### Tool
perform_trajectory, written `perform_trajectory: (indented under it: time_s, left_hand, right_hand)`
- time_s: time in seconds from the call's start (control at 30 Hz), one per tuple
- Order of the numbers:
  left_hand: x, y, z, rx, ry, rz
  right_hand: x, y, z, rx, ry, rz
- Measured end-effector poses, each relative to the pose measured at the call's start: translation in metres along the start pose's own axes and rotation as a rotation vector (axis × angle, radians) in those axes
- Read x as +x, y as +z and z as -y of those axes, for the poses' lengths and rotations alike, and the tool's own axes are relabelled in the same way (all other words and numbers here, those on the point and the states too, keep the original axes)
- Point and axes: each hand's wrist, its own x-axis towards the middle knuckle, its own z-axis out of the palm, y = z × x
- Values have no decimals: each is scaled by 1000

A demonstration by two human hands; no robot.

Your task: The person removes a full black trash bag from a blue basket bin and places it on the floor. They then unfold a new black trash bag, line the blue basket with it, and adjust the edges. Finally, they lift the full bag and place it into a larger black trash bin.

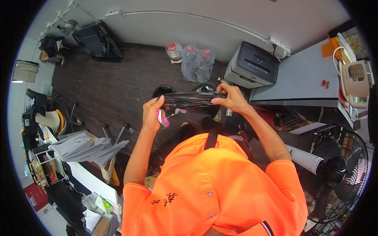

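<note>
A black plastic bag [192, 99] is stretched taut between my two hands, gathered into long creases. My left hand [152, 111] pinches its left end. Tucked against that palm is a small pink and white item [163, 119], too bunched to name. The right end of the bag is gripped between the thumb and fingers of my right hand [235, 100]. Just beyond the bag stand two dark round bins, a left bin [162, 89] and a right bin [205, 85], both partly covered by it.
Large clear bottles with red tops [197, 63] stand by the wall. Right of them are a grey paper shredder [252, 65] and a grey cabinet [293, 84]. A black fan [336, 169] stands near right. At left are a jacket-draped chair [86, 147] and a white desk [94, 179].
</note>
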Motion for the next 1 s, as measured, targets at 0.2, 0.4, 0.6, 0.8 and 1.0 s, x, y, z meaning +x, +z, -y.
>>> perform_trajectory:
  time_s: [0.2, 0.4, 0.6, 0.8, 1.0]
  left_hand:
    - [7, 0, -14, -315, 98, 10]
    - [10, -20, -20, -403, 120, -202]
    - [-2, -26, -15, -55, 131, 146]
    - [36, -62, 42, 872, 158, -327]
    - [92, -79, -24, 1283, 523, -444]
  right_hand:
    - [5, -6, -61, -219, -57, -209]
    - [14, -20, -87, -181, 64, -622]
    - [30, -23, -84, 864, 386, -607]
    - [34, -3, -60, 1187, 538, 91]
    - [88, -56, -33, -530, -116, 96]
